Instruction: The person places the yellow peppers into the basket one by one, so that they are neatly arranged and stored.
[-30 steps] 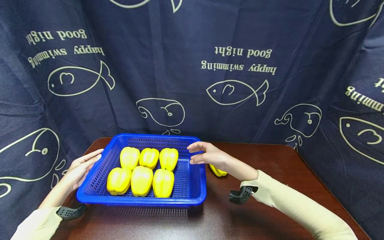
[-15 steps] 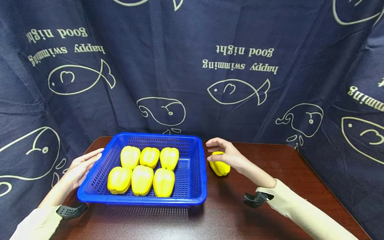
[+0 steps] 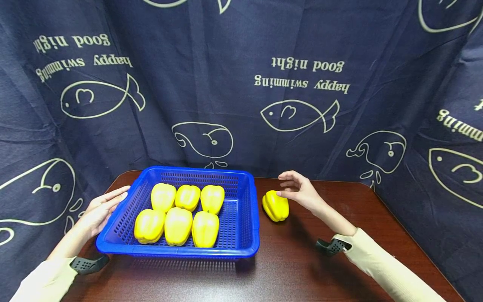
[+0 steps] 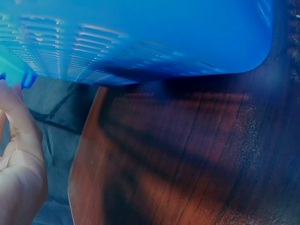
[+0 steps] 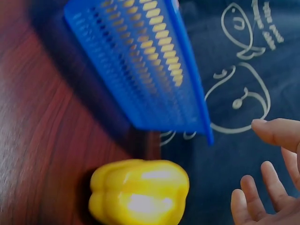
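Note:
A blue plastic basket (image 3: pixel 177 251) with slotted walls holds several yellow bell peppers (image 3: pixel 178 226) in two rows. Along its left rim lies my left hand (image 3: pixel 96 216), the fingers nearly straight against the edge; the left wrist view shows only part of that hand (image 4: pixel 21 154) at the rim. To the right of the basket a single yellow bell pepper (image 3: pixel 275 206) lies on its side on the table. My right hand (image 3: pixel 303 195) hovers just beyond that pepper, fingers spread and loosely bent, its thumb tip overlapping the top in the head view. Nothing is between its fingers.
A dark reddish-brown wooden table (image 3: pixel 302 268) carries the basket, its far edge close to a navy curtain (image 3: pixel 241 84) printed with fish and whales. Inside the basket, the bare slotted floor (image 3: pixel 230 222) shows on the right side.
My right hand has moved right, from over the basket's right rim to past the loose bell pepper, uncovering it. My left hand and the basket have hardly moved.

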`<state>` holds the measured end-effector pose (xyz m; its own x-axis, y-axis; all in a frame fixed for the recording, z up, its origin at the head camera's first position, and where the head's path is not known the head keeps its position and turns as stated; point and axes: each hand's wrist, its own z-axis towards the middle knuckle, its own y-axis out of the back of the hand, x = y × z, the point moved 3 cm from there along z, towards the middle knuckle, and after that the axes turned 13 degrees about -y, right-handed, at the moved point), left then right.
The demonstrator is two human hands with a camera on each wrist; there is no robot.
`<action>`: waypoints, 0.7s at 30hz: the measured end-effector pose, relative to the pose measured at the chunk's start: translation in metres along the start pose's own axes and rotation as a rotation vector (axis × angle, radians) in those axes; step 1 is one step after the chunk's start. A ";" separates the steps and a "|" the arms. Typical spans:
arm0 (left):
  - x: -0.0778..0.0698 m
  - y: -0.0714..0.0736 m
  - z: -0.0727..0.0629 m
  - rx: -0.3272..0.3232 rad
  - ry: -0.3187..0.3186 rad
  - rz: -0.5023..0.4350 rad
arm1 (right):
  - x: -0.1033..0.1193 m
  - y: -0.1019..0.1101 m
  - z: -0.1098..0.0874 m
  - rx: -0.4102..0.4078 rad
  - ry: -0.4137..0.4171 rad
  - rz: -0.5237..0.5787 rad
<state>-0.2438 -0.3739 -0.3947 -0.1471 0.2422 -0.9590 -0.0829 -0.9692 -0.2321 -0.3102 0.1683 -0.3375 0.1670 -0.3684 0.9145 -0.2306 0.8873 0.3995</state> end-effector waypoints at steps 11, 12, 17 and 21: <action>0.000 0.000 -0.001 0.010 -0.010 0.005 | -0.047 0.007 0.018 0.023 -0.083 -0.016; 0.000 0.000 -0.001 0.006 -0.009 0.008 | -0.051 0.007 0.019 0.032 -0.106 -0.004; 0.000 0.000 -0.001 -0.003 0.001 0.006 | -0.067 0.006 0.023 0.074 -0.194 0.034; -0.001 -0.002 -0.001 0.008 -0.004 -0.006 | -0.075 0.004 0.026 0.107 -0.225 0.058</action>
<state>-0.2427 -0.3727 -0.3936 -0.1502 0.2487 -0.9569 -0.0914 -0.9672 -0.2370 -0.3486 0.1925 -0.4023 -0.0644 -0.3813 0.9222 -0.3353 0.8787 0.3399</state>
